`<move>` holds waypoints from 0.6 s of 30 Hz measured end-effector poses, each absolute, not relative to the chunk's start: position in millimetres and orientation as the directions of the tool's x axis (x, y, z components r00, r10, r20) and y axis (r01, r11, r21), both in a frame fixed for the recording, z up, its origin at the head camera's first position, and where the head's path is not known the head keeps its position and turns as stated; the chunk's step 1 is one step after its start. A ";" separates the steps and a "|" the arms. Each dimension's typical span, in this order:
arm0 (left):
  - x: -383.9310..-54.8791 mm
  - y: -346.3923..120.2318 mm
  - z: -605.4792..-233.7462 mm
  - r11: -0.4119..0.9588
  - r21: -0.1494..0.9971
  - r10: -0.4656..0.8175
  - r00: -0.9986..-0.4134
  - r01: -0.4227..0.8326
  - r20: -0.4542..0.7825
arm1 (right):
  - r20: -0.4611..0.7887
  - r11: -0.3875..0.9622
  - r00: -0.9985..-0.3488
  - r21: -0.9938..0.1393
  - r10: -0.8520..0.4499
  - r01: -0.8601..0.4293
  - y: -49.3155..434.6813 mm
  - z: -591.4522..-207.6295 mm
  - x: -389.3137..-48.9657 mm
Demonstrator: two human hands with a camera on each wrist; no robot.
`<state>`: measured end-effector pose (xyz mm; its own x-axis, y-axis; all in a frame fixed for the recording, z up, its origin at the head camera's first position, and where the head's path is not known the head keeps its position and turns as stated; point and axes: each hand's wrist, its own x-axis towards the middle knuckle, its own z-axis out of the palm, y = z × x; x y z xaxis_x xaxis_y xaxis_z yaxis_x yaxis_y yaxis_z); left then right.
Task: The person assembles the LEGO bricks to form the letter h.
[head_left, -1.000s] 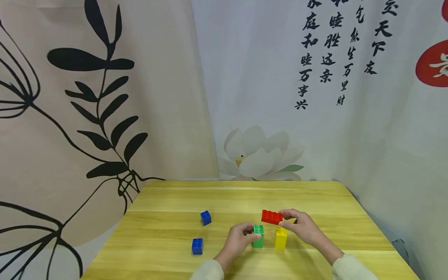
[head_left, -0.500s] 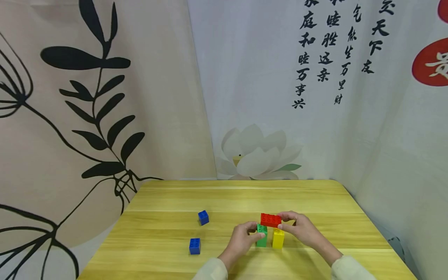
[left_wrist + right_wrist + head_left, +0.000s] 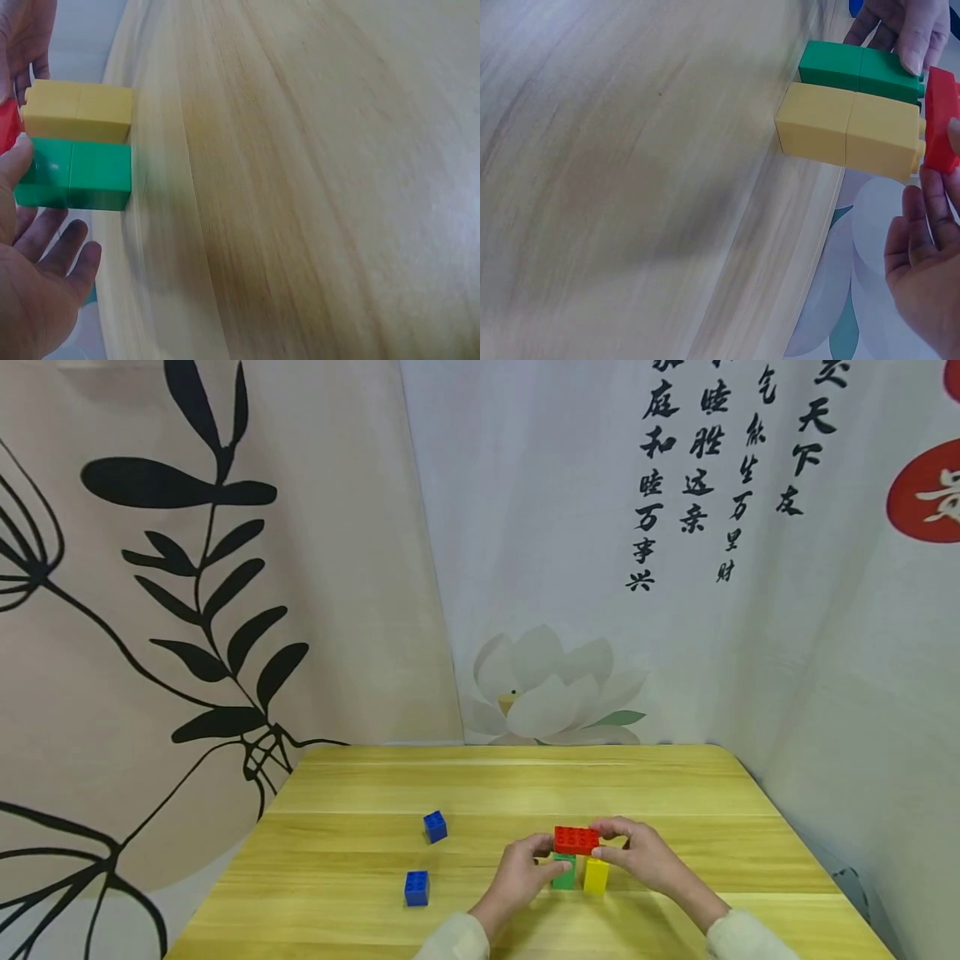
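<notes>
A green stack [image 3: 564,874] of two building blocks stands upright on the table, pinched between the thumb and fingers of my left hand [image 3: 521,870]. Close beside it on the right is a matching yellow stack [image 3: 596,877], also two blocks high. My right hand [image 3: 641,856] pinches the right end of a red building block [image 3: 576,841] with eight studs. This block lies across above both stacks and hides their tops in the head view. In the right wrist view, yellow studs show right at the underside of the red block [image 3: 941,120].
Two small blue blocks lie apart on the left of the wooden table [image 3: 337,860]: one farther back [image 3: 435,827], one nearer block [image 3: 417,888]. Behind the table's far edge hangs a printed cloth backdrop [image 3: 375,568] with plants and lettering.
The red block has come down with my right hand, onto the level of the stack tops. My left hand has slid the green stack rightward, closer to the yellow one.
</notes>
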<state>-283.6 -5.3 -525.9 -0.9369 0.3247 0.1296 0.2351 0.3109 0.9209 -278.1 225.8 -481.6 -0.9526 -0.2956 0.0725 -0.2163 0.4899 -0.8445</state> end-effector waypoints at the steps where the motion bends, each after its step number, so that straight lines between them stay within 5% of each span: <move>1: -283.5 -5.5 -525.2 0.316 0.921 0.326 -0.938 0.227 0.119 | 0.072 0.493 -0.953 -0.842 -0.296 -0.216 226.0 -481.9 -278.2; 18: -291.2 -9.1 -517.0 0.263 0.933 0.344 -0.928 0.244 0.146 | 0.076 0.496 -0.956 -0.841 -0.284 -0.215 225.8 -487.8 -277.3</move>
